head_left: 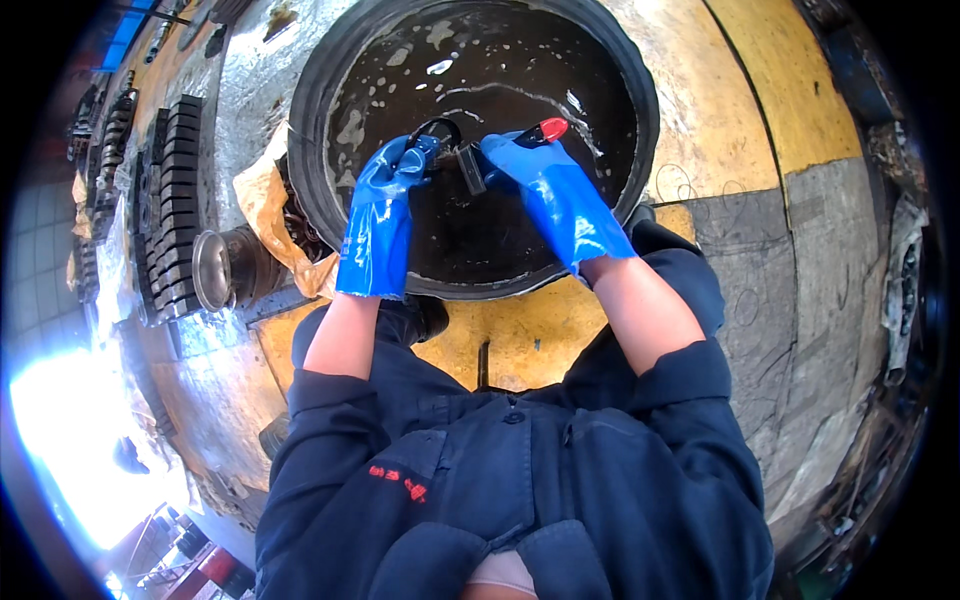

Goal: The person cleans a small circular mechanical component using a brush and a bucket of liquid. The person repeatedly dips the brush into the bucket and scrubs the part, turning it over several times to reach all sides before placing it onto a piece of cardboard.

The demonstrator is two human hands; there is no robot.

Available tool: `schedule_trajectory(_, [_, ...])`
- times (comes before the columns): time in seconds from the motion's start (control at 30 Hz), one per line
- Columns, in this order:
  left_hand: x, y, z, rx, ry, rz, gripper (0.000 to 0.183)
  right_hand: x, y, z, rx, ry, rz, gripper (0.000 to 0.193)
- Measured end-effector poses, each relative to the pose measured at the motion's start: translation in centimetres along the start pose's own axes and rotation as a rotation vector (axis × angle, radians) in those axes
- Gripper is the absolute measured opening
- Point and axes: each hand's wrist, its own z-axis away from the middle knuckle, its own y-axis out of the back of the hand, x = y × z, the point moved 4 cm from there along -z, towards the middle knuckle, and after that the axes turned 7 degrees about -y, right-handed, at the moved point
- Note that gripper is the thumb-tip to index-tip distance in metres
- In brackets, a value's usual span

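Fingers of the left hand [398,165] are curled in round a black loop [437,122], and those of the right hand [525,160] wrap a red-ended tool [552,129]. Both things are above the wide black tub [308,120] of dark liquid, so the work seems under way; how much is left cannot be told. Left of the tub lie a long ribbed black part [180,180], a crumpled tan sheet [262,195] and a metal cup [213,270]. Little seems to obstruct the hands, though they partly hide a small dark block [470,170] between them.
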Motion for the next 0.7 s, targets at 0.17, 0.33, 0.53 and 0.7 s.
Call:
schedule_trajectory(0.17, [0.5,0.6,-0.1,0.103,-0.102,0.010,0.041,1.1,0.2,-0.1,-0.034,0.057,-0.005,0.048])
schedule_trajectory(0.33, [-0.4,0.0,-1.5,-0.028,-0.163,0.145,0.036,0.6,-1.8,-0.4,-0.226,0.273,-0.045,0.044])
schedule_trajectory(0.53, [-1.1,-0.7,-2.0,-0.014,-0.239,-0.355,0.040,-1.0,-1.0,0.8,0.073,0.252,0.698,0.034])
schedule_trajectory(0.7, [-1.1,-2.7,-2.5,-0.264,-0.819,-0.823,0.041,-1.4,-3.2,0.2,0.068,0.314,1.347,0.028])
